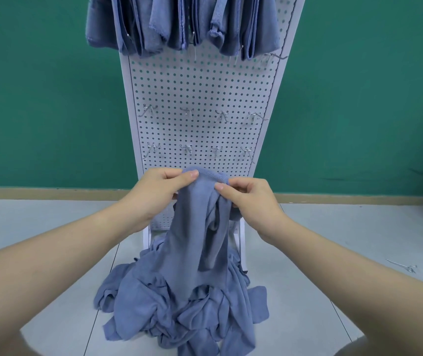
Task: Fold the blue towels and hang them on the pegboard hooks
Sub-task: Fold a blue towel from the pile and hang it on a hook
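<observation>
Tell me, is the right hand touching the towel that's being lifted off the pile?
Touching. The head view shows the right hand pinching the lifted towel at its top edge, thumb pressed on the cloth.

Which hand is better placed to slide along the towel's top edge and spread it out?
Probably the right hand: it pinches the towel beside bunched folds, while the left hand already grips the hemmed corner.

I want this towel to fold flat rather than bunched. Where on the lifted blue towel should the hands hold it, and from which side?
Hold the lifted towel by its stitched top hem, from above, sliding the left hand and right hand apart toward the corners. Both now pinch that hem close together, so the cloth hangs gathered in folds over the pile; a wider hold would likely let it drop flat.
</observation>
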Available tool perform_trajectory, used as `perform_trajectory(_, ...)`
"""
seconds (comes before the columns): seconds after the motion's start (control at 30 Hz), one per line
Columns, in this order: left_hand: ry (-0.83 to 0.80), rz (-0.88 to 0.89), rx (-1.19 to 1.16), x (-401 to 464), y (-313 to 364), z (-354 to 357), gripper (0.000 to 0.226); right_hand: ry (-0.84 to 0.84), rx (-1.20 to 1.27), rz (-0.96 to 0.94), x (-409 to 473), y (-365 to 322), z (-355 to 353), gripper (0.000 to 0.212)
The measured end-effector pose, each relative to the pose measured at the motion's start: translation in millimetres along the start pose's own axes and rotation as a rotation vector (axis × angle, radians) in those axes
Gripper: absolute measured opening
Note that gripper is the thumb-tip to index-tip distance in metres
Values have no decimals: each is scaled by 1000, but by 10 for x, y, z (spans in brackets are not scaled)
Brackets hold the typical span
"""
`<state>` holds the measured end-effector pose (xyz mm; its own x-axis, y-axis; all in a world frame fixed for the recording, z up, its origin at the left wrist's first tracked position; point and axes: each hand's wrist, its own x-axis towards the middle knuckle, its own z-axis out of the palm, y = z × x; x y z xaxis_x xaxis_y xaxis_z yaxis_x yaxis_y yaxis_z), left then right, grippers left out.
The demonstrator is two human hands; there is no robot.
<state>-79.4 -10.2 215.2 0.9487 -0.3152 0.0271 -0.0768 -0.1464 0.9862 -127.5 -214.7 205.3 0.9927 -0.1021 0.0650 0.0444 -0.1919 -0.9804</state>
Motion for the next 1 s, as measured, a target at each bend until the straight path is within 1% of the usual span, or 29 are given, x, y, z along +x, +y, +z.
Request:
perform_trajectory(0.07, 100, -17, -84, 38, 9, -59, 21, 20, 15, 22, 3, -29, -25, 29)
perform_trajectory(0.13, 197, -60, -147, 96, -19, -176, 18, 54, 7, 17, 1, -49, -66, 23)
perform_trajectory(0.27, 330, -90, -135, 166, -66, -368, 20, 110, -26, 14, 31, -38, -159, 22)
perform_trajectory(0.33, 379, -94, -137, 177, -87, -422, 19, 164, -46, 36, 79, -14, -220, 23)
perform_trajectory(0.43, 431, -121, -138, 205, -141, -522, 24, 238, -51, 83, 160, 37, -346, 33)
perform_trajectory(0.47, 447, -132, -137, 210, -148, -556, 24, 265, -37, 109, 180, 43, -393, 34)
perform_trajectory(0.57, 529, -172, -178, 222, -147, -637, 28, 321, 57, 185, 239, 40, -544, 24)
perform_trajectory(0.63, 564, -195, -216, 221, -141, -647, 26, 342, 86, 215, 266, 24, -629, 20)
perform_trajectory(0.7, 556, -210, -216, 217, -134, -630, 22, 354, 109, 234, 286, 11, -679, 22)
perform_trajectory(0.8, 460, -194, -221, 199, -107, -546, 19, 354, 237, 242, 293, -17, -691, 21)
perform_trajectory(0.87, 380, -175, -236, 177, -72, -476, 22, 292, 327, 201, 301, -34, -703, 16)
perform_trajectory(0.93, 342, -176, -277, 174, -44, -430, 28, 181, 329, 141, 308, -45, -725, 9)
perform_trajectory(1.0, 332, -187, -356, 176, -22, -414, 30, 134, 291, 101, 319, -30, -749, 13)
